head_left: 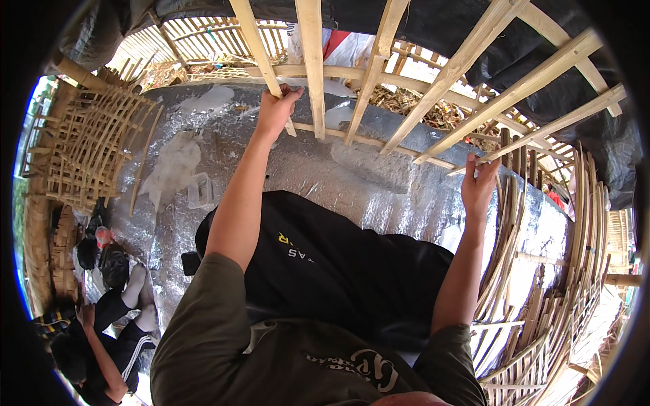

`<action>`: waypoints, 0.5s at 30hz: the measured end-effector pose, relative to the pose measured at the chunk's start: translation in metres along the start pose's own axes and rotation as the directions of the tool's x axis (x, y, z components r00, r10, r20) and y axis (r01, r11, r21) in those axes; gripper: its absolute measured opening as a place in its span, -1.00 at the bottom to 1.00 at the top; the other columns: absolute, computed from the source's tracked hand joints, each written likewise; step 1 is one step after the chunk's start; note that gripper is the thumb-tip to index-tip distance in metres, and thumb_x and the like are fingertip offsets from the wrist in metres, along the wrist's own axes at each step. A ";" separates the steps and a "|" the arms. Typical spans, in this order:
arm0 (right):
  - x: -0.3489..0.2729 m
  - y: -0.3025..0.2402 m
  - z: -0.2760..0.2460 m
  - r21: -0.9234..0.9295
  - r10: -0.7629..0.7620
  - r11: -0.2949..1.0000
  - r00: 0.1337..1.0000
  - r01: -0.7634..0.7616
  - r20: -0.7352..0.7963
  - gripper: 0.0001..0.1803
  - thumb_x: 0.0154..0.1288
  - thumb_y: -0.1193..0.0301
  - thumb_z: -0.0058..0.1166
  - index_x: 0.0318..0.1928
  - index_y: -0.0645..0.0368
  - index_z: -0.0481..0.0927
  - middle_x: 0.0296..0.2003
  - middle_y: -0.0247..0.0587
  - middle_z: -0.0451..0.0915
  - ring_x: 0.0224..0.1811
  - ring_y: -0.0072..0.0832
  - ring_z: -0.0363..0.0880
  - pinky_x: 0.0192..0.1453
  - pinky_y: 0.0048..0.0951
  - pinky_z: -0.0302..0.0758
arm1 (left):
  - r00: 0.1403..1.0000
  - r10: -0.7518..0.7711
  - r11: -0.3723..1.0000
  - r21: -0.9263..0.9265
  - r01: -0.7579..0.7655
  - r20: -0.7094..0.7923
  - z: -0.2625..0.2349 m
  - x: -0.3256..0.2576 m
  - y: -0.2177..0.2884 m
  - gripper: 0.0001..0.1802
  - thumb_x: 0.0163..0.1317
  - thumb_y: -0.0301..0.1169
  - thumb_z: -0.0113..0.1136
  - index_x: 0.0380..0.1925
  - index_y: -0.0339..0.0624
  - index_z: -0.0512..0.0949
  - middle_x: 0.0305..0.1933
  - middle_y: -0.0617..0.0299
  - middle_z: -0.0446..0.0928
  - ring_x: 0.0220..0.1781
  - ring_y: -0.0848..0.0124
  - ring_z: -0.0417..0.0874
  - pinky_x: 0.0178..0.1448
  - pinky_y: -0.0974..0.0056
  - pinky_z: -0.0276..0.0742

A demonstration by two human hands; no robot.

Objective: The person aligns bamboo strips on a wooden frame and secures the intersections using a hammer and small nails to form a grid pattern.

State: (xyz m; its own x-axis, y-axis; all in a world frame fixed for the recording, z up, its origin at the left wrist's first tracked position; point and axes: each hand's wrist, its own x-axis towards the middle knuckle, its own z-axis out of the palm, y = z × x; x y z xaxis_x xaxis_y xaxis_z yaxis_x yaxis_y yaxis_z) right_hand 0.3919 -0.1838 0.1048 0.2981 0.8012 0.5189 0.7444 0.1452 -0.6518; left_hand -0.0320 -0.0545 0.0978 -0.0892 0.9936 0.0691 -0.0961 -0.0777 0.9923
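Observation:
In front of me stands a bamboo lattice (313,68) made of several pale, flat slats, with thinner strips crossing them. My left hand (275,114) is closed around the leftmost slat (254,37), close to its lower end. Farther right, my right hand (480,181) has its fingers at the lower end of the rightmost slat (552,130), where a thin cross strip (365,141) also ends. Those fingers look pinched on the slat's end. A black cloth (325,250) covers my lap below the lattice.
Silvery sheeting (311,179) spreads under and around me. A woven bamboo panel (88,149) lies at the left, and bundled bamboo strips (542,325) rise at the right. Another person (101,345) sits at the lower left. Black plastic (548,74) hangs behind the lattice.

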 end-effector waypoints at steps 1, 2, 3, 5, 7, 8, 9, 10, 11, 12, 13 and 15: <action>0.001 0.001 0.000 0.000 -0.006 1.000 1.000 0.006 0.012 -0.39 0.37 0.42 0.11 0.29 0.31 0.10 -0.20 0.12 0.60 -0.14 -0.02 0.65 -0.05 -0.14 0.51 | 1.000 -0.004 1.000 0.005 0.004 -0.004 0.000 0.000 0.000 -0.62 0.18 -0.42 0.31 -0.70 -0.06 0.33 -0.72 0.47 0.25 -0.69 0.63 0.17 -0.58 0.38 0.02; 0.000 0.001 0.002 0.005 -0.010 1.000 1.000 0.010 0.026 -0.38 0.37 0.42 0.11 0.29 0.31 0.10 -0.19 0.12 0.60 -0.12 -0.03 0.64 -0.04 -0.14 0.51 | 1.000 -0.009 1.000 0.014 0.009 -0.010 -0.002 -0.001 0.000 -0.63 0.18 -0.42 0.31 -0.70 -0.07 0.34 -0.72 0.46 0.26 -0.69 0.63 0.17 -0.58 0.38 0.02; 0.000 0.000 0.003 -0.018 -0.032 0.999 0.999 0.032 0.021 -0.38 0.37 0.42 0.11 0.30 0.31 0.10 -0.18 0.13 0.60 -0.11 -0.02 0.64 -0.03 -0.15 0.51 | 1.000 -0.002 1.000 0.023 0.002 -0.011 -0.002 -0.003 -0.001 -0.64 0.18 -0.42 0.31 -0.70 -0.08 0.35 -0.72 0.45 0.27 -0.69 0.63 0.18 -0.58 0.39 0.03; 0.000 -0.006 0.005 -0.052 -0.078 0.996 0.997 0.078 0.009 -0.36 0.37 0.42 0.12 0.31 0.31 0.10 -0.17 0.14 0.59 -0.09 -0.02 0.63 -0.02 -0.15 0.50 | 1.000 0.020 0.999 0.050 -0.019 -0.014 -0.004 -0.008 -0.002 -0.66 0.17 -0.42 0.32 -0.69 -0.10 0.38 -0.73 0.44 0.29 -0.69 0.62 0.20 -0.58 0.40 0.05; -0.001 0.005 0.002 -0.052 -0.006 0.999 1.000 0.006 0.004 -0.32 0.41 0.37 0.07 0.37 0.32 0.03 -0.06 0.16 0.57 -0.02 -0.15 0.61 0.04 -0.18 0.50 | 0.997 -0.019 0.998 0.051 0.023 -0.075 -0.001 -0.008 0.006 -0.70 0.15 -0.42 0.33 -0.68 -0.16 0.46 -0.72 0.39 0.38 -0.68 0.59 0.30 -0.56 0.38 0.14; -0.002 -0.014 0.002 0.122 0.186 0.976 0.982 -0.181 -0.027 -0.33 0.46 0.34 -0.01 0.39 0.30 -0.03 0.04 0.17 0.54 0.03 -0.19 0.59 0.07 -0.17 0.52 | 0.998 -0.013 0.990 0.136 0.022 -0.067 -0.002 -0.008 0.009 -0.71 0.14 -0.41 0.34 -0.68 -0.16 0.47 -0.71 0.37 0.40 -0.67 0.57 0.32 -0.55 0.35 0.17; 0.000 -0.014 0.004 0.161 0.128 0.981 0.985 -0.109 -0.116 -0.34 0.49 0.31 -0.07 0.41 0.27 -0.07 0.08 0.17 0.52 0.08 -0.18 0.56 0.11 -0.14 0.52 | 0.997 0.019 0.983 0.181 -0.006 -0.073 -0.004 -0.003 0.003 -0.71 0.14 -0.42 0.34 -0.68 -0.16 0.48 -0.72 0.35 0.40 -0.67 0.56 0.33 -0.54 0.33 0.19; 0.002 -0.012 0.001 0.171 0.125 0.980 0.979 -0.097 -0.161 -0.34 0.51 0.27 -0.11 0.41 0.25 -0.07 0.08 0.19 0.52 0.10 -0.16 0.55 0.15 -0.13 0.51 | 0.998 0.035 0.967 0.253 -0.021 -0.050 -0.003 -0.001 0.002 -0.71 0.13 -0.42 0.34 -0.68 -0.20 0.47 -0.72 0.34 0.39 -0.68 0.51 0.30 -0.53 0.28 0.19; 0.004 -0.015 -0.002 0.093 0.129 0.989 0.972 -0.112 -0.198 -0.34 0.51 0.23 -0.12 0.42 0.23 -0.07 0.14 0.19 0.47 0.17 -0.16 0.50 0.21 -0.17 0.48 | 0.990 0.102 0.961 0.265 -0.074 -0.093 0.003 -0.001 0.002 -0.65 0.12 -0.40 0.34 -0.72 -0.22 0.41 -0.73 0.30 0.40 -0.67 0.47 0.30 -0.53 0.25 0.21; 0.004 -0.016 -0.003 0.140 0.120 0.986 0.964 -0.088 -0.238 -0.34 0.51 0.23 -0.12 0.42 0.22 -0.07 0.17 0.18 0.45 0.21 -0.15 0.46 0.24 -0.17 0.45 | 0.990 0.113 0.944 0.320 -0.078 -0.090 0.006 -0.002 0.002 -0.62 0.12 -0.38 0.35 -0.74 -0.24 0.40 -0.74 0.28 0.40 -0.67 0.47 0.31 -0.52 0.24 0.22; 0.005 -0.018 -0.003 0.187 0.118 0.980 0.952 -0.066 -0.281 -0.33 0.51 0.22 -0.13 0.43 0.20 -0.08 0.21 0.17 0.42 0.26 -0.15 0.42 0.28 -0.17 0.42 | 0.989 0.123 0.923 0.376 -0.084 -0.082 0.007 -0.001 0.005 -0.60 0.11 -0.36 0.35 -0.75 -0.25 0.38 -0.75 0.26 0.40 -0.67 0.46 0.32 -0.52 0.23 0.23; 0.005 -0.016 -0.003 0.360 0.112 0.933 0.962 -0.016 -0.249 -0.30 0.48 0.23 -0.04 0.44 0.20 -0.02 0.30 0.07 0.32 0.33 -0.21 0.32 0.34 -0.15 0.31 | 0.987 0.132 0.919 0.384 -0.089 -0.088 0.006 -0.004 0.000 -0.60 0.12 -0.34 0.35 -0.76 -0.25 0.41 -0.77 0.25 0.40 -0.68 0.47 0.34 -0.54 0.25 0.24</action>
State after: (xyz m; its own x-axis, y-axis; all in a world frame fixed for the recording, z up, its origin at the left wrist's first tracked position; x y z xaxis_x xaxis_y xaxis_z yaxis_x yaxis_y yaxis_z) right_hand 0.3832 -0.1835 0.1196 0.5193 0.6422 0.5638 0.4747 0.3318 -0.8152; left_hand -0.0256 -0.0578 0.0982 -0.1876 0.9636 0.1907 0.3002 -0.1286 0.9452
